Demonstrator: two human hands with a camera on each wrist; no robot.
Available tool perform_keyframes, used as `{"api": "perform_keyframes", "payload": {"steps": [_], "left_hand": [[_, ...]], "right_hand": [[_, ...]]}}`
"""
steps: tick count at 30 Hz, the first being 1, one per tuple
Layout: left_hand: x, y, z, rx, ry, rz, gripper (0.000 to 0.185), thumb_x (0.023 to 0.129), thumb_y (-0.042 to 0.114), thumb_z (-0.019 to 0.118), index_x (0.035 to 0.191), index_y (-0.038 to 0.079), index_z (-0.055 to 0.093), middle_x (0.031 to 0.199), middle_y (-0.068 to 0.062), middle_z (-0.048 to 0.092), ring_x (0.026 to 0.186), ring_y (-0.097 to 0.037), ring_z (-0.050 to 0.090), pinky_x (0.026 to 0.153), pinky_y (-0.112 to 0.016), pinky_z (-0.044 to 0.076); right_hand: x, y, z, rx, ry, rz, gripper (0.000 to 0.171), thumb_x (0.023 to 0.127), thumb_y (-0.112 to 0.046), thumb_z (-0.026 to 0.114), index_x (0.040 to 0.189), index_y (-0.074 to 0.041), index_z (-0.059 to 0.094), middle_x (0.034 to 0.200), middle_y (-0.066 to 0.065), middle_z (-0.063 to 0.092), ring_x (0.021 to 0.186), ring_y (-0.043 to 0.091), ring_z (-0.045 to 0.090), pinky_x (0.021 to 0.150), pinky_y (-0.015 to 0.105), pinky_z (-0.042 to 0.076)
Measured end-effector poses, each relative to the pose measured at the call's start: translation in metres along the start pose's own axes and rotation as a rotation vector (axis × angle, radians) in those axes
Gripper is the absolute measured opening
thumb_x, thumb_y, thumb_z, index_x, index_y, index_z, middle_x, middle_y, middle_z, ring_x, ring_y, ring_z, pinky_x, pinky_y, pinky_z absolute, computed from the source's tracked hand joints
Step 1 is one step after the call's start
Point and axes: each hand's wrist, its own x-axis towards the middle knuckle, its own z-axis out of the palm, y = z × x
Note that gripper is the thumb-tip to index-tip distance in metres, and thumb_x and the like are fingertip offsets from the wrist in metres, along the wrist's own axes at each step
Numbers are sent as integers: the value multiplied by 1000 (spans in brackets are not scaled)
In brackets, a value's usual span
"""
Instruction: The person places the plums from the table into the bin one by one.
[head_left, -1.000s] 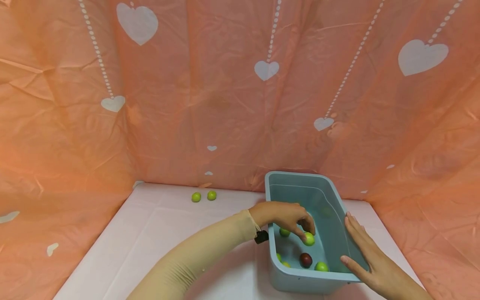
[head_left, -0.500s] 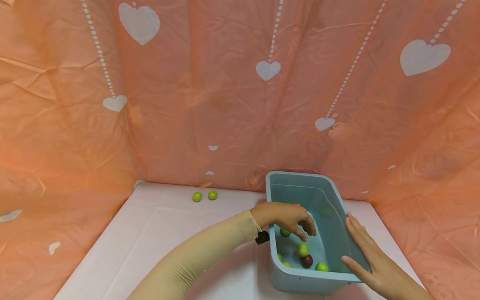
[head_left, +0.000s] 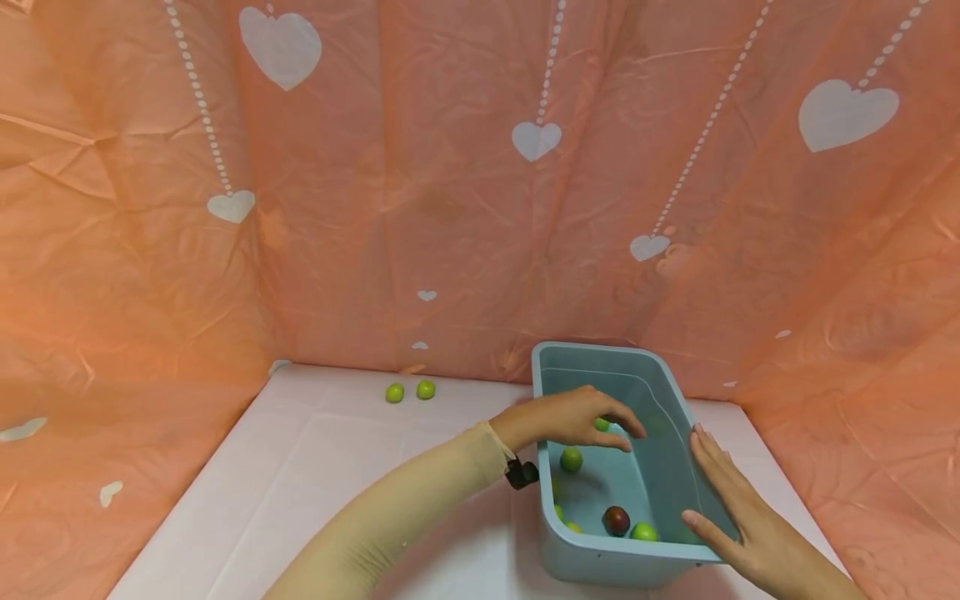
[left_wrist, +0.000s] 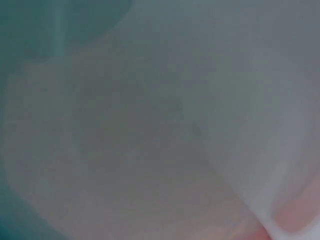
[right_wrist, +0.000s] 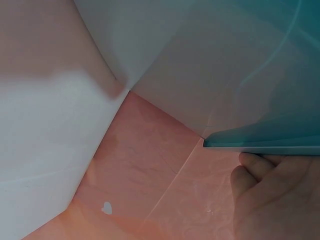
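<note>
The left hand [head_left: 572, 417] has lifted clear of the fruit and hovers palm-down above the middle of the blue tub [head_left: 678, 400], its fingers [head_left: 626, 423] extended and loosely spread, pinching nothing. The green ball it held a second ago has been let go and has left its spot beside the dark red ball [head_left: 617, 520]; a green ball [head_left: 572, 459] now lies on the tub floor just below the hand, and another peeps out under the fingers. On this evidence a drop into the tub has just been completed.

The right hand [head_left: 738, 517] stays flat against the outer wall of the tub at 3 o'clock, fingers straight and together, thumb on the near rim.

The tub is smooth, rigid plastic, rectangular with rounded corners. The balls are small, glossy spheres. Two more green balls [head_left: 409, 391] rest on the white, creased bench cloth [head_left: 300, 483] at 11 o'clock. A crinkled orange curtain [head_left: 420, 208] printed with white hearts encloses the bench.
</note>
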Motion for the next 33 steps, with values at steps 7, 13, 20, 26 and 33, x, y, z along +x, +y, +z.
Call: {"api": "perform_keyframes", "payload": {"steps": [7, 13, 20, 26, 33], "left_hand": [[-18, -6, -9, -34, 163, -33, 36, 104, 26, 74, 139, 18, 73, 138, 6, 72, 126, 1, 64, 105, -14, 48], [-39, -16, -19, -49, 271, -62, 38, 104, 26, 74, 142, 18, 71, 142, 6, 70, 137, -5, 59, 110, -21, 48], [-69, -28, -29, -109, 393, -99, 39, 103, 24, 76, 142, 19, 71, 141, 4, 70, 101, 0, 65, 89, -23, 55], [-98, -39, -39, -208, 453, -146, 39, 101, 14, 78, 139, 14, 72, 142, -2, 70, 130, -14, 66, 110, -38, 55], [-125, -55, -45, -126, 469, -254, 41, 102, 17, 77, 142, 11, 70, 145, -8, 68, 134, -32, 65, 110, -51, 54]], "right_hand": [[0, 1, -1, -2, -6, 6, 97, 100, -22, 76, 173, -11, 15, 180, 12, 12, 159, -8, -7, 115, 1, -1], [0, 2, 0, 7, -19, 14, 97, 101, -22, 75, 174, -12, 12, 180, 11, 10, 158, -9, -8, 115, 1, -1], [0, 3, 1, 0, -22, 26, 97, 101, -24, 75, 174, -13, 12, 180, 8, 9, 157, -11, -9, 114, 0, -1], [0, 3, 2, 5, -13, 12, 98, 100, -23, 76, 174, -12, 13, 180, 9, 10, 158, -9, -8, 115, 1, -2], [0, 3, 2, 3, -12, 12, 98, 100, -23, 76, 174, -12, 13, 180, 10, 11, 157, -11, -8, 115, 1, -2]]}}
